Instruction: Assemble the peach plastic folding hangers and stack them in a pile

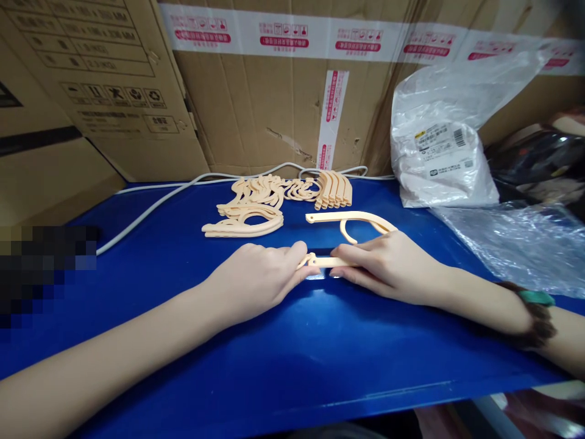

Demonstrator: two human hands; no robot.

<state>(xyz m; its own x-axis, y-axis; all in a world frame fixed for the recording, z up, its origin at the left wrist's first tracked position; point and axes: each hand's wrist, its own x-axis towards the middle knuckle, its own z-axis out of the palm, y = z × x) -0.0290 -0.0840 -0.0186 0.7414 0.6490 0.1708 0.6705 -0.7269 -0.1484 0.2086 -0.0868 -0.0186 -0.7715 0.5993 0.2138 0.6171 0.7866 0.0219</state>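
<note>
Above the middle of the blue table, my left hand (258,280) is closed, thumb and fingers pinching a small curved cream piece (303,261), mostly hidden. My right hand (388,265) is closed on a cream plastic hanger arm (323,263), its holed end pointing left. The two pieces meet between my hands; whether they are joined I cannot tell. Just beyond my right hand lies another curved hanger arm (338,216), with a curved hook (346,233) beside it. Folded hangers (247,229) lie stacked beyond my left hand.
Along the back are a pile of cream hanger parts (260,192), loose hooks (302,190) and a neat row of curved arms (336,189). A white cable (155,207) runs behind. Cardboard boxes (274,103) wall the back; a plastic bag (439,146) and clear film (521,244) sit right.
</note>
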